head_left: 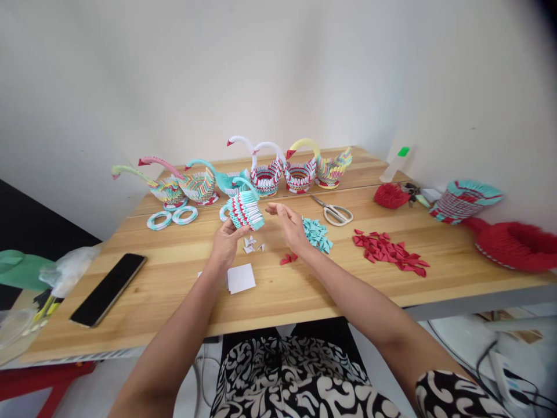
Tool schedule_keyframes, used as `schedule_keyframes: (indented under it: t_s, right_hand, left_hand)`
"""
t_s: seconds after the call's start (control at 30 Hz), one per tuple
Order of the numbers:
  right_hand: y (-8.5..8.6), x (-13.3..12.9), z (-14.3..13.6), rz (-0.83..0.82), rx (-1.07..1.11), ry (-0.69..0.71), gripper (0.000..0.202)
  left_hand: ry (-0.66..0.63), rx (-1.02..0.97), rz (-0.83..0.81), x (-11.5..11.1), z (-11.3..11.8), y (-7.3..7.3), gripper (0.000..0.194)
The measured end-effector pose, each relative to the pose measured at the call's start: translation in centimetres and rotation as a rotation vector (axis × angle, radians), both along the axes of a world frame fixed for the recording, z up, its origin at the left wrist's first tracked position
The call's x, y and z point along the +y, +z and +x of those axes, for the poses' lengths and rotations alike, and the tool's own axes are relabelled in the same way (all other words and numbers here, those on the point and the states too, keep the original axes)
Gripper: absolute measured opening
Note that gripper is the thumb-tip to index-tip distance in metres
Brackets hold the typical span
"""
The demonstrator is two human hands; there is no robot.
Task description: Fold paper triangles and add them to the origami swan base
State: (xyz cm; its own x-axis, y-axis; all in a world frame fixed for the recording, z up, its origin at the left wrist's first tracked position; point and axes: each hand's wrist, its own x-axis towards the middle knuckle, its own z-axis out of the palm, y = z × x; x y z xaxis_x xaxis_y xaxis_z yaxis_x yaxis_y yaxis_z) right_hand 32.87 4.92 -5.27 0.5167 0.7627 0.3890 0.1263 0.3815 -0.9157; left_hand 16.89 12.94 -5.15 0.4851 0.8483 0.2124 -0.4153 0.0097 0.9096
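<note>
My left hand (pixel 225 242) grips a folded-paper swan body (pixel 244 210) in teal, white and red, tilted above the table. Just to its right, apart from it, is my right hand (pixel 290 225), its fingers partly stretched toward the body with nothing visible in them. Small white folded pieces (pixel 250 244) lie below the swan body. A few red pieces (pixel 288 259) rest by my right wrist, and a pile of teal pieces (pixel 317 233) sits just beyond it. Farther right spreads a heap of red triangular pieces (pixel 389 252).
Several finished paper swans (pixel 266 174) line the back. Paper rings (pixel 185 215) lie at left. Scissors (pixel 335 213), white paper cards (pixel 241 278) and a phone (pixel 108 289) are on the table. A red paper swan (pixel 517 244) stands at the right edge.
</note>
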Motion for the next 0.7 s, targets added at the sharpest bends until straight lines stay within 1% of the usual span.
schedule_keyframes:
  t_s: [0.1,0.27,0.43,0.53,0.7]
  right_hand:
    - [0.1,-0.1,-0.1,0.010,-0.007,0.033,0.046]
    - [0.9,-0.7,-0.7,0.018,-0.048,0.124,0.039]
    - [0.9,-0.6,-0.7,-0.037,-0.020,0.111,0.032]
    - [0.8,-0.4,-0.6,-0.053,0.010,0.118,0.029]
    - [0.6,-0.2,-0.6,-0.107,0.037,0.133,0.031]
  left_hand:
    - [-0.018,0.023,0.014,0.0,0.0,-0.2,0.041]
    - [-0.053,0.086,0.059,0.2,0.1,-1.0,0.040]
    - [-0.056,0.165,0.114,0.0,0.1,-1.1,0.040]
    - [-0.038,0.202,0.188,0.0,0.0,-1.0,0.037]
    - [0.038,0.281,0.324,0.3,-0.2,-1.2,0.032]
